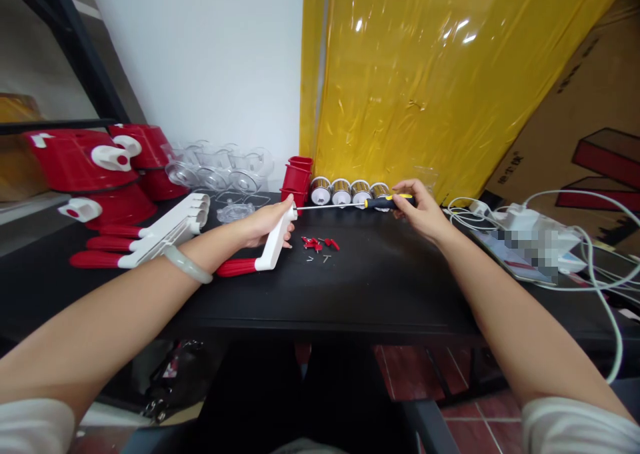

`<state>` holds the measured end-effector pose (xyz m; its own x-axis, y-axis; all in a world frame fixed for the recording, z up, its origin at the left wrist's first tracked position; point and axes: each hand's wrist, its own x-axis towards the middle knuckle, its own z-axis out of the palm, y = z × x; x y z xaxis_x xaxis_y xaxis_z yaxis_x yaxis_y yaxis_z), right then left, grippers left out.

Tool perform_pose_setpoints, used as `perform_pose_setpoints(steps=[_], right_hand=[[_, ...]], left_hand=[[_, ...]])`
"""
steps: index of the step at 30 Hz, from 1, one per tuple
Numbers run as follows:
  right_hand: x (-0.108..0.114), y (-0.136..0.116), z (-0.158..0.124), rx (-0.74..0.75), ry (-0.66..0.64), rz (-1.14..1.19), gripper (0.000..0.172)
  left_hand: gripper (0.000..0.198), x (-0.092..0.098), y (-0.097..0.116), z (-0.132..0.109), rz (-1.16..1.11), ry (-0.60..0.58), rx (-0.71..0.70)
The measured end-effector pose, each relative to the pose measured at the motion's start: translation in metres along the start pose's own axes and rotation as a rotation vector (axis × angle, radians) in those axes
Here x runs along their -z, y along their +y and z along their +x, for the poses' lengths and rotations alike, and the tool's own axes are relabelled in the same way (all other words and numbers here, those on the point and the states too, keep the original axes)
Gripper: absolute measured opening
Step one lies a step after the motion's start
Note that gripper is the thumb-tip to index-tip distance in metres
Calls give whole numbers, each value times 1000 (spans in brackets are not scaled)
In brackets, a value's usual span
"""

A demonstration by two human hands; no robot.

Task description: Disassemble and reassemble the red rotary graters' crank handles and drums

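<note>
My left hand (267, 224) is closed around a white crank handle (274, 246) with a red grip, held just above the black table. In my right hand (417, 207) is a screwdriver (375, 203) with a yellow and black handle, lying almost level. Its long thin shaft points left, and the tip meets the upper end of the white handle; whether a screw sits there is hidden. Below the shaft lie small red parts (315, 244) and a few loose screws (327, 259) on the table.
More white handles with red grips (165, 231) lie at left, near red housings (95, 161). Clear plastic parts (220, 167), red parts (297, 177) and metal drums (341, 192) line the back. White cables (595, 261) and a tablet-like device (515, 257) lie at right.
</note>
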<state>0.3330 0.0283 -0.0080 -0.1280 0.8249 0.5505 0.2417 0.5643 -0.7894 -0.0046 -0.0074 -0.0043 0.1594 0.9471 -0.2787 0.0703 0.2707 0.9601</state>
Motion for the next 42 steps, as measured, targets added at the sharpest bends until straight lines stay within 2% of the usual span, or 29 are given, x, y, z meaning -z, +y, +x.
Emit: perform_pose_setpoints(steps=[7, 10, 12, 15, 18, 21, 26, 32, 35, 42], right_hand=[[1, -1, 1, -17, -91, 187, 61], [-2, 3, 1, -56, -60, 165, 58], [-4, 7, 2, -131, -53, 132, 58], [-6, 13, 1, -223, -90, 5, 66], [-7, 16, 0, -195, -82, -83, 59], [-8, 14, 1, -116, -49, -28, 54], [-9, 8, 0, 9, -38, 70, 60], [-13, 10, 0, -54, 6, 253, 55], [-13, 9, 0, -42, 14, 186, 52], [-4, -8, -6, -79, 17, -148, 52]], left_hand=[[46, 0, 1, 0, -28, -4, -2], [45, -1, 1, -1, -34, -16, 3], [45, -1, 1, -2, -35, -18, -1], [45, -1, 3, -3, -37, -15, -16], [45, -1, 5, -4, -42, 8, -30], [43, 0, 7, -5, -43, 36, -50], [43, 3, 8, -4, -62, 59, -49], [45, 1, 7, -5, -52, 29, -69], [44, -2, 6, -6, -18, 35, -87], [40, -3, 1, -4, 59, 63, -123]])
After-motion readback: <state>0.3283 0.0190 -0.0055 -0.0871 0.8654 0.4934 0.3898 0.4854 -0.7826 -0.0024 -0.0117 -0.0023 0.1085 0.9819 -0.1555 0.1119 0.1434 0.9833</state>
